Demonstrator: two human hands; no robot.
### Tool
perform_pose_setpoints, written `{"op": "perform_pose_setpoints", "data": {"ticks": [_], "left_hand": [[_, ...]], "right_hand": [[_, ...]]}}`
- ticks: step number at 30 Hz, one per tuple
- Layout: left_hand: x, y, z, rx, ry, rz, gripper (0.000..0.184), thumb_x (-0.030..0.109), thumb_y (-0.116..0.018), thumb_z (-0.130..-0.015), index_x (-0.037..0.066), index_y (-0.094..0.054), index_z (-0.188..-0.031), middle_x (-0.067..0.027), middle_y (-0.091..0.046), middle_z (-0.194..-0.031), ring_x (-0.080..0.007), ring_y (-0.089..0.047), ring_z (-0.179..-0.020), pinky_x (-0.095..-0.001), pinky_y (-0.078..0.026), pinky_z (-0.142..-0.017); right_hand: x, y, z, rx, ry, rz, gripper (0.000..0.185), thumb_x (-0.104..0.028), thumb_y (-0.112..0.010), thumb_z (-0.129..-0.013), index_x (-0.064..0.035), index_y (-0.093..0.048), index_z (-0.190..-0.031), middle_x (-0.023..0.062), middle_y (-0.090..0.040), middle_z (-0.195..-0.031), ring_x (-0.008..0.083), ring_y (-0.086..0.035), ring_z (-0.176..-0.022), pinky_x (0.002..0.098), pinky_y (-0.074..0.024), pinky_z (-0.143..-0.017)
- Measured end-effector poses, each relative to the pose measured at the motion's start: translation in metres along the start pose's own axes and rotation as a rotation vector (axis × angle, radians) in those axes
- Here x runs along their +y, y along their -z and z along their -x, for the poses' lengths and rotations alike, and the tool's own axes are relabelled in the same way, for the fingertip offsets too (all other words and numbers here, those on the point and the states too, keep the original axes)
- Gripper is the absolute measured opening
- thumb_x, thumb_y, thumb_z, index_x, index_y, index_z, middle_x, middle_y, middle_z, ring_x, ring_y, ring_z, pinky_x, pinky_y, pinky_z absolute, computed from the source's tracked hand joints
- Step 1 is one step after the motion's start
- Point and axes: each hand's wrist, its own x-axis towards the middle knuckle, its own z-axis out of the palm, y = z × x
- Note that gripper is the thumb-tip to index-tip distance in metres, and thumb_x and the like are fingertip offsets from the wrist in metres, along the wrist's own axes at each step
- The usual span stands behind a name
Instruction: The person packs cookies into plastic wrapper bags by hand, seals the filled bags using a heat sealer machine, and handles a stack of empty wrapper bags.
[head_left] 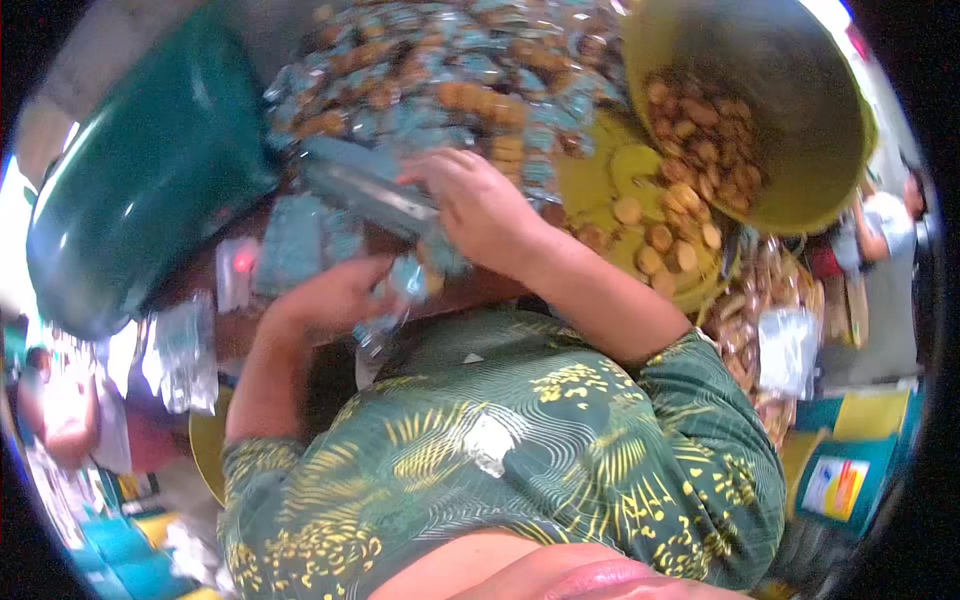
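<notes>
the small see-through packet (408, 279) is at the left hand (352, 290), just on the body side of the long blue bar (365, 192) and close to that bar's right end. the left fingers look pinched around the packet, though blur hides exactly how they meet; a loose tail of plastic hangs from it toward the printed shirt (500, 420). the packet's long axis slants from its upper right down to the lower left, toward the body, so it runs roughly across the line of the bar, which slopes from far left to near right.

the right hand (485, 205) is the nearer one to the bar, its fingers laid over the right end with the forearm coming in from the right. whether those fingers clench the bar or only press on it i cannot tell. seen from them, the packet lies below and a little left, near; whether it touches the bar is too blurred to say.

beyond both hands a heap of packets (483, 100) spreads over the desk (490, 287). left of the bar's lower side is a stack of blue wrappers (290, 240); to the right, round biscuits (685, 255) lie before the tipped yellow bucket (800, 90).
</notes>
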Motion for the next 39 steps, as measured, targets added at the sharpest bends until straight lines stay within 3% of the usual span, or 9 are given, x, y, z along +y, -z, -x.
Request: {"op": "perform_pose_setpoints", "data": {"ticks": [3,9,14,18,21,27,30,33,39], "left_hand": [[0.030,0.036,0.021,-0.485,-0.031,-0.006,0.057,0.026,-0.069,-0.087,0.002,-0.050,-0.136,-0.0135,-0.058,-0.131,-0.0245,-0.054,-0.120,-0.0378,-0.039,-0.103],[0.060,0.137,0.025,0.803,-0.645,0.612,0.055,0.034,-0.056,-0.097,0.006,-0.039,-0.142,-0.0123,-0.056,-0.130,-0.0186,-0.058,-0.113,-0.0313,-0.046,-0.094],[-0.045,0.107,0.018,0.855,-0.254,0.575,0.046,0.032,-0.054,-0.099,0.003,-0.049,-0.134,-0.0123,-0.062,-0.121,-0.0220,-0.060,-0.111,-0.0327,-0.046,-0.095],[-0.202,0.061,-0.006,1.010,0.133,-0.310,0.040,0.028,-0.064,-0.092,0.000,-0.060,-0.119,-0.0197,-0.064,-0.111,-0.0339,-0.062,-0.102,-0.0397,-0.048,-0.088],[-0.232,0.021,-0.002,1.061,0.112,-0.832,0.036,0.024,-0.070,-0.086,0.002,-0.063,-0.113,-0.0207,-0.064,-0.106,-0.0386,-0.060,-0.099,-0.0450,-0.047,-0.087],[-0.163,0.015,0.016,1.032,0.053,-0.648,0.029,0.023,-0.073,-0.080,0.009,-0.068,-0.105,-0.0140,-0.065,-0.097,-0.0348,-0.060,-0.095,-0.0464,-0.045,-0.085],[-0.180,0.018,0.007,1.057,0.047,-0.640,0.024,0.020,-0.074,-0.079,0.010,-0.068,-0.100,-0.0129,-0.064,-0.094,-0.0345,-0.060,-0.094,-0.0456,-0.044,-0.085],[-0.153,0.011,0.010,1.033,0.075,-0.686,0.023,0.017,-0.074,-0.078,0.011,-0.068,-0.099,-0.0124,-0.064,-0.095,-0.0340,-0.060,-0.094,-0.0447,-0.044,-0.084],[-0.193,0.008,0.005,1.029,-0.080,-0.778,0.029,0.010,-0.071,-0.080,0.010,-0.064,-0.107,-0.0127,-0.062,-0.103,-0.0328,-0.060,-0.097,-0.0430,-0.045,-0.084]], "right_hand": [[-0.013,0.023,0.023,0.097,0.089,-0.010,0.027,-0.006,-0.062,-0.084,-0.0062,-0.061,-0.110,0.0163,-0.056,-0.126,0.0372,-0.056,-0.112,0.0447,-0.0461,-0.095],[0.020,0.073,0.085,-0.046,-0.194,0.078,0.029,-0.013,-0.067,-0.086,-0.0068,-0.060,-0.113,0.0149,-0.059,-0.122,0.0340,-0.056,-0.115,0.0416,-0.0456,-0.098],[0.064,0.135,0.144,0.105,-0.525,0.553,0.037,-0.016,-0.070,-0.084,-0.0107,-0.060,-0.119,0.0138,-0.059,-0.122,0.0349,-0.054,-0.116,0.0423,-0.0438,-0.101],[0.110,0.164,0.182,0.107,-0.551,0.780,0.040,-0.020,-0.071,-0.083,-0.0130,-0.061,-0.121,0.0147,-0.059,-0.125,0.0385,-0.054,-0.116,0.0446,-0.0434,-0.102],[0.132,0.165,0.184,0.069,-0.557,0.785,0.038,-0.020,-0.071,-0.084,-0.0126,-0.061,-0.120,0.0151,-0.058,-0.126,0.0375,-0.053,-0.119,0.0447,-0.0426,-0.102],[0.098,0.144,0.130,0.308,-0.718,0.215,0.038,-0.022,-0.065,-0.091,-0.0030,-0.057,-0.123,0.0143,-0.061,-0.119,0.0264,-0.060,-0.107,0.0338,-0.0456,-0.094],[0.095,0.137,0.123,-0.039,-0.916,0.088,0.040,-0.027,-0.064,-0.093,-0.0032,-0.058,-0.124,0.0134,-0.063,-0.113,0.0224,-0.061,-0.098,0.0321,-0.0468,-0.089],[0.087,0.126,0.120,-0.243,-0.806,0.264,0.039,-0.028,-0.064,-0.092,-0.0037,-0.060,-0.121,0.0124,-0.064,-0.111,0.0248,-0.063,-0.094,0.0343,-0.0485,-0.086],[0.082,0.121,0.123,0.115,-0.524,0.705,0.032,-0.024,-0.069,-0.088,-0.0045,-0.064,-0.113,0.0126,-0.064,-0.112,0.0291,-0.063,-0.098,0.0366,-0.0507,-0.082]]}}
